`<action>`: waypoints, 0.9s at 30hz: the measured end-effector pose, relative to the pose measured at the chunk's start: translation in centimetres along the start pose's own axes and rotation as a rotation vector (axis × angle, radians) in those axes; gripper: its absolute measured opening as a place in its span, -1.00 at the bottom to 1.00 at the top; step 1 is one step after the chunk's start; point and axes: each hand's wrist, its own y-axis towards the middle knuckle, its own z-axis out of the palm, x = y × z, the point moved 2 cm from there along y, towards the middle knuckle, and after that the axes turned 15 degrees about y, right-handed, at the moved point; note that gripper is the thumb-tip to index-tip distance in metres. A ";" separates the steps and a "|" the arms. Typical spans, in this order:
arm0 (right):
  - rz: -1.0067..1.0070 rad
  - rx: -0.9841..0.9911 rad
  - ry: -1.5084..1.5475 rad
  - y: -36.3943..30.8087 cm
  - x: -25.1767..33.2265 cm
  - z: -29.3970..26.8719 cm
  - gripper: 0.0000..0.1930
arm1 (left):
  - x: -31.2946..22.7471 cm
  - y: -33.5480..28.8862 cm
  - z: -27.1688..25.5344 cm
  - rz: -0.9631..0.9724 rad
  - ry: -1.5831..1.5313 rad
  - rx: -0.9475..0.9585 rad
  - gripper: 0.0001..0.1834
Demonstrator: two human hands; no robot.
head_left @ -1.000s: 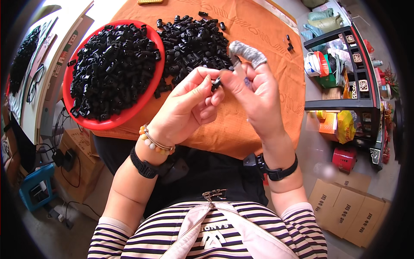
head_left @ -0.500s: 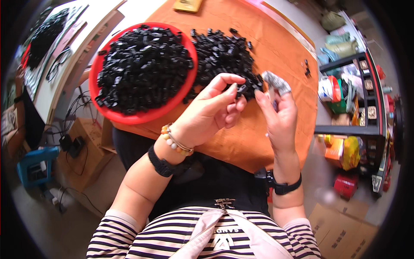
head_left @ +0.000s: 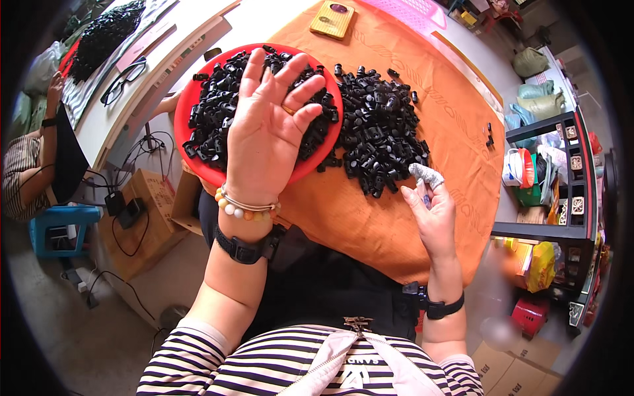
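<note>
My left hand [head_left: 267, 129] is over the red basin [head_left: 179, 135], its fingers spread and nothing visible between them. Small black cylindrical plastic pieces [head_left: 214, 99], resembling cord locks, heap up in the basin; my hand hides part of them. To the basin's right, a loose pile of the same black pieces [head_left: 380, 125] lies on an orange cloth [head_left: 456, 158]. At the pile's near right edge, my right hand [head_left: 436, 214] pinches thumb and index finger together. A grey wrapping [head_left: 427, 174] covers that index fingertip. Something small and pale shows at the pinch, too small to name.
A yellow phone-like object [head_left: 332, 18] rests at the cloth's far edge. A few black pieces [head_left: 489, 135] lie apart on the right. Glasses [head_left: 124, 80] are on the white table at left. Beyond the cloth stands a dark shelf [head_left: 548, 231]; a person sits by a blue stool [head_left: 63, 231].
My left hand has moved left from beside my right hand to above the basin, and its fingers have opened, the black piece gone from them. The view has shifted slightly.
</note>
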 end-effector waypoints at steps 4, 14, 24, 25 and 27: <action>-0.037 -0.012 -0.105 0.3 -0.3 0.1 -0.60 | 1.4 -0.5 0.2 -0.170 -0.053 0.222 -0.61; -0.095 -0.107 -0.459 -0.1 -0.4 1.1 -0.46 | 5.8 -3.2 3.4 -0.565 0.265 0.309 -0.75; -0.140 -0.046 -0.184 -0.2 -0.9 -0.6 -0.47 | 6.7 -3.0 2.3 -0.550 0.286 0.196 -0.79; -0.140 -0.041 -0.099 -0.2 -0.6 -0.7 -0.47 | 6.8 -3.1 2.5 -0.554 0.315 0.209 -0.79; -0.135 -0.050 0.013 -0.4 0.7 -0.3 -0.46 | 7.0 -3.3 2.9 -0.575 0.397 0.212 -0.80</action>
